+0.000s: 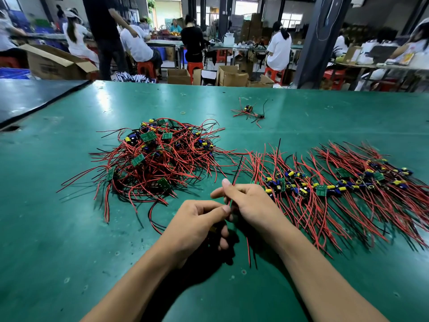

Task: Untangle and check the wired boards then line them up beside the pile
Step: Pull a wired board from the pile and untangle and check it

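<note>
Head view: our two forearms come in from the bottom edge and the hands meet over the green table. The left hand has its fingers curled, with thumb and forefinger pinching a red wire. The right hand touches it on the right side and pinches the same wires between thumb and fingers, thumb tip pointing up. The red and black ends hang below the hands toward us, and one black end rises past the right thumb. We cannot tell where the board on these wires sits, because the hands hide it.

Just right of the right hand begins the row of wired boards, laid side by side with their wires fanned toward us and away from us. Beyond the left hand and a little to its left lies the pile, a tangled heap of red and black wires with green boards showing through.

Farther beyond the right hand we see a small cluster of wired boards lying apart, and left of it a small ring. Past the table's far edge, people sit on red stools among cardboard boxes.
</note>
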`<action>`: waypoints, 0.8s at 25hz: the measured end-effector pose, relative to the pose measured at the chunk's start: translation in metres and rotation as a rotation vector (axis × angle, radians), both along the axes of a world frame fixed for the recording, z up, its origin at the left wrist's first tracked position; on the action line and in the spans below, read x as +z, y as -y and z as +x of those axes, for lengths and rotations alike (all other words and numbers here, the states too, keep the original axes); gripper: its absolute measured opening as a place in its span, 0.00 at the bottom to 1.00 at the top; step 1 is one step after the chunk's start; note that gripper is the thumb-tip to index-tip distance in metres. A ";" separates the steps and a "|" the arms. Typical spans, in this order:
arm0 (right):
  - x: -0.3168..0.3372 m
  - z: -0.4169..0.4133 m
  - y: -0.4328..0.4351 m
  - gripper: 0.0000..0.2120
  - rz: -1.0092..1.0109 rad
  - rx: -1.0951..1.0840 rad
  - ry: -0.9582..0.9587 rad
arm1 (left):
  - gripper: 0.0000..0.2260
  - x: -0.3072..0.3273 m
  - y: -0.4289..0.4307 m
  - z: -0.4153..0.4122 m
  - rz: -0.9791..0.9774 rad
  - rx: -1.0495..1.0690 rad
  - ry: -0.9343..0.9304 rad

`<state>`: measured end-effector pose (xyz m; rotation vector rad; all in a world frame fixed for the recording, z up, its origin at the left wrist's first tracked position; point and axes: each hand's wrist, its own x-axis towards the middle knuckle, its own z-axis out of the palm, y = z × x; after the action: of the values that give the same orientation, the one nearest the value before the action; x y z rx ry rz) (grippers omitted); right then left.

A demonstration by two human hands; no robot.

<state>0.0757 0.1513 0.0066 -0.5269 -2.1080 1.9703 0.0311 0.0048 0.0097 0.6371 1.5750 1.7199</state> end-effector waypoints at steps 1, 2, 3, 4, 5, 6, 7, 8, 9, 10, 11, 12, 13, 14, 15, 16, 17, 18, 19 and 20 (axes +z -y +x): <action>-0.001 -0.001 -0.002 0.19 0.044 -0.050 -0.007 | 0.11 0.000 0.000 0.000 -0.009 -0.022 -0.015; -0.002 -0.003 -0.004 0.20 0.050 -0.088 -0.020 | 0.11 0.000 0.001 0.001 -0.018 -0.043 -0.031; -0.002 -0.003 -0.006 0.20 0.021 -0.116 -0.037 | 0.11 0.000 0.001 0.002 -0.026 -0.061 -0.043; -0.003 -0.004 -0.007 0.21 -0.026 -0.139 -0.053 | 0.11 0.001 0.002 0.002 -0.028 -0.077 -0.048; -0.002 -0.004 -0.009 0.22 -0.071 -0.159 -0.063 | 0.11 0.002 0.002 0.002 -0.026 -0.090 -0.049; -0.002 -0.004 -0.010 0.23 -0.105 -0.173 -0.067 | 0.11 0.002 0.002 0.002 -0.025 -0.096 -0.049; -0.001 -0.004 -0.010 0.23 -0.134 -0.184 -0.068 | 0.11 0.003 0.002 0.002 -0.027 -0.097 -0.052; 0.000 -0.005 -0.009 0.24 -0.170 -0.197 -0.070 | 0.11 0.003 0.002 0.002 -0.029 -0.094 -0.057; 0.001 -0.006 -0.009 0.24 -0.219 -0.214 -0.074 | 0.11 0.003 0.001 0.002 -0.030 -0.091 -0.066; 0.003 -0.006 -0.008 0.25 -0.275 -0.235 -0.079 | 0.11 0.003 0.000 0.003 -0.032 -0.089 -0.080; 0.004 -0.007 -0.008 0.27 -0.335 -0.256 -0.082 | 0.11 0.003 -0.001 0.004 -0.040 -0.088 -0.096; 0.006 -0.006 -0.008 0.28 -0.399 -0.270 -0.085 | 0.11 0.003 -0.002 0.005 -0.053 -0.090 -0.113; 0.009 -0.005 -0.010 0.30 -0.466 -0.271 -0.091 | 0.12 0.003 -0.002 0.005 -0.064 -0.092 -0.126; 0.011 -0.004 -0.012 0.30 -0.535 -0.261 -0.100 | 0.12 0.003 -0.002 0.006 -0.071 -0.093 -0.130; 0.014 -0.002 -0.014 0.30 -0.600 -0.243 -0.102 | 0.12 0.003 -0.002 0.006 -0.076 -0.092 -0.129; 0.016 -0.001 -0.016 0.30 -0.661 -0.215 -0.097 | 0.12 0.003 -0.002 0.007 -0.083 -0.091 -0.126; 0.018 0.001 -0.018 0.28 -0.719 -0.177 -0.089 | 0.12 0.003 -0.002 0.007 -0.091 -0.093 -0.126; 0.020 0.002 -0.020 0.27 -0.773 -0.133 -0.083 | 0.12 0.003 -0.002 0.008 -0.099 -0.096 -0.133; 0.022 0.003 -0.021 0.26 -0.819 -0.089 -0.083 | 0.12 0.004 -0.002 0.007 -0.105 -0.100 -0.152; 0.023 0.004 -0.022 0.24 -0.847 -0.051 -0.086 | 0.12 0.004 -0.002 0.007 -0.110 -0.103 -0.181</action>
<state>0.0799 0.1738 0.0293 -0.5876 -1.1073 2.7322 0.0383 0.0063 0.0141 0.8227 1.7168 1.5241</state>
